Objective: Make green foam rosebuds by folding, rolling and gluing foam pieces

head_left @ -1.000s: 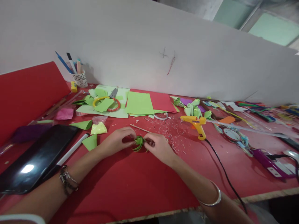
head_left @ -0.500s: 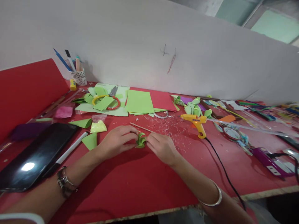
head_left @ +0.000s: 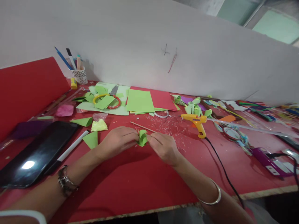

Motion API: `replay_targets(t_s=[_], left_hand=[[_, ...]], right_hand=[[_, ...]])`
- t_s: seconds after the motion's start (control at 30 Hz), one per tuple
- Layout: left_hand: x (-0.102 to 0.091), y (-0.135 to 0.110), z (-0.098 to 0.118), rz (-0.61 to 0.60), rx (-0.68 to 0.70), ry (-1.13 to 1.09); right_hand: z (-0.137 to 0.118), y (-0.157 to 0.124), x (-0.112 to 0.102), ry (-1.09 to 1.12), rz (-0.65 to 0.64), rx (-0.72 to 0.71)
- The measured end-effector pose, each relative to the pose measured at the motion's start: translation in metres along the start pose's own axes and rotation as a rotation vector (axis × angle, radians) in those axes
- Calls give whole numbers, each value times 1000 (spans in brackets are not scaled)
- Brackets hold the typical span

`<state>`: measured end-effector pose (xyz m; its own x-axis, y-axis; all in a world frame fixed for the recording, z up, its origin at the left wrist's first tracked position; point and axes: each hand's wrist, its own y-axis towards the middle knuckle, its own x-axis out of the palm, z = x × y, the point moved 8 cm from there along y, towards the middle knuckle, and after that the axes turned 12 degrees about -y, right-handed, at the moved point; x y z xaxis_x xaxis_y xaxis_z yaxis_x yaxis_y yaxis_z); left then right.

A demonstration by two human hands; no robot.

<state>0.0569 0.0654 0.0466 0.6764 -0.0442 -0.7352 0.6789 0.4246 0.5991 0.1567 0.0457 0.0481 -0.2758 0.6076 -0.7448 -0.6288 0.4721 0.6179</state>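
A small curled piece of green paper [head_left: 142,138] is held between my two hands, a little above the red tabletop [head_left: 130,183]. My left hand [head_left: 118,138] pinches its left side, and my right hand [head_left: 163,147] grips its right side with the fingertips. The fingers partly cover both edges of the paper. Just behind the hands lies a thin wooden stick [head_left: 142,126]. Close to my left hand rest a cut green paper piece [head_left: 91,139] and a small bag of yellow material [head_left: 99,125].
A yellow glue gun [head_left: 197,122] stands on the right, its black cord running to the front edge. Scissors [head_left: 113,91] and green paper sheets [head_left: 140,100] lie at the back. On the left are a black tablet-like slab [head_left: 39,152] and a marker [head_left: 72,147].
The green paper has turned between my fingers and now shows a broader, smoother curled face. My hands have barely shifted; the surrounding things are unmoved.
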Motion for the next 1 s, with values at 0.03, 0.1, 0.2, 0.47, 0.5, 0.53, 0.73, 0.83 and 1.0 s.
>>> replay_targets(t_s=[0.03, 0.1, 0.2, 0.47, 0.5, 0.53, 0.73, 0.83, 1.0], left_hand=[[0, 0, 0, -1, -5, -4], [1, 0, 0, -8, -15, -10], [2, 0, 0, -21, -16, -9], [2, 0, -3, -6, -3, 21], [2, -1, -3, -5, 0, 28], [2, -1, -3, -4, 2, 34], [3, -4, -6, -7, -30, 2], [4, -4, -9, -14, -60, -37], [5, -4, -13, -19, -113, -94]], right_hand=[[0, 0, 0, 4, -1, 4], [0, -1, 2, 12, -8, 12], [0, -1, 4, 21, -26, 26], [0, -2, 10, -8, -81, 57], [0, -1, 9, -12, -84, 53], [0, -1, 9, -13, -88, 48], [-2, 1, 10, 24, -110, 20], [-2, 1, 11, 36, -122, 17], [-2, 0, 13, 53, -150, 7]])
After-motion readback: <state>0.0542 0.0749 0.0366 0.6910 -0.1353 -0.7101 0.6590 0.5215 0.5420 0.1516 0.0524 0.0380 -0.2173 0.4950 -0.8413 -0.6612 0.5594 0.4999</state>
